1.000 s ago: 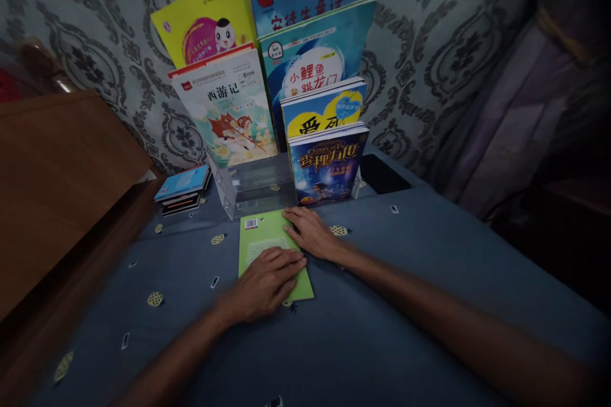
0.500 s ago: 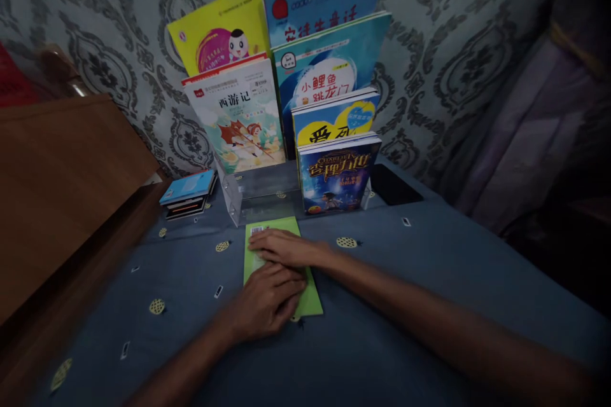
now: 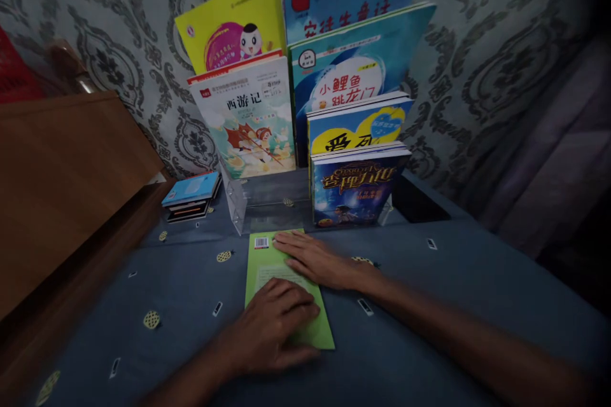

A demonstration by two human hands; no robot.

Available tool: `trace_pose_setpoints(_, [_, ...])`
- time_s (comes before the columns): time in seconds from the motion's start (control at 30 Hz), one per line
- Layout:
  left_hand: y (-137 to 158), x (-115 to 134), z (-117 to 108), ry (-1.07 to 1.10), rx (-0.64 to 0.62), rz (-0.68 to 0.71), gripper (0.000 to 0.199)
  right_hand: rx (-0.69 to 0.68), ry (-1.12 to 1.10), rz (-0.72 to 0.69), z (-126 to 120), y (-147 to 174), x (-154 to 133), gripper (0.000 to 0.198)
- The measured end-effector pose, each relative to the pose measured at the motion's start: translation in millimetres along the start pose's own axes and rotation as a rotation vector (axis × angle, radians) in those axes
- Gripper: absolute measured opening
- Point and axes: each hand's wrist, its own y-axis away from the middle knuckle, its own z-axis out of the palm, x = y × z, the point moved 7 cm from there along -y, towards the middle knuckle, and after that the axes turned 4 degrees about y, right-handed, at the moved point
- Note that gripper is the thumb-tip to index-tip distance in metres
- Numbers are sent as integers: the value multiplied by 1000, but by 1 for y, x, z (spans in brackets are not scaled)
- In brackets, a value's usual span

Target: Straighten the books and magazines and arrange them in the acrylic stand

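A green book [image 3: 261, 259] lies flat on the cloth, its barcode side up. Across its lower left part rests my left hand [image 3: 279, 324], fingers stretched out and thumb apart. My right hand [image 3: 317, 261] lies flat over the book's upper right edge, fingers extended towards the barcode. Neither hand grips anything. Just behind the book stands a clear plastic book stand [image 3: 236, 203] with upright books, among them a white-and-teal book [image 3: 252, 121] on the left and a dark blue book [image 3: 356, 194] at the front right.
Small books [image 3: 191, 194] are stacked left of the stand. A black flat object [image 3: 422, 203] lies to its right. A brown wooden panel [image 3: 67, 184] borders the left side. Patterned wallpaper [image 3: 107, 57] rises behind, and a pale curtain [image 3: 539, 184] hangs at right.
My hands have moved apart: the right has slid right, uncovering the barcode, and the left sits lower on the book. The view has shifted slightly closer.
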Motion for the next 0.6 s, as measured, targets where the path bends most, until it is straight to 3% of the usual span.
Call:
trace_pose_setpoints(0.13, [1, 0, 8, -80, -93, 25, 65, 21, -6, 6, -4, 29, 3, 48])
trace_pose_setpoints(0.37, [4, 0, 7, -163, -77, 60, 48, 63, -57, 5, 2, 59, -12, 47])
trace_pose_setpoints(0.6, [12, 6, 2, -234, 53, 97, 41, 102, -183, 99, -1, 87, -43, 47])
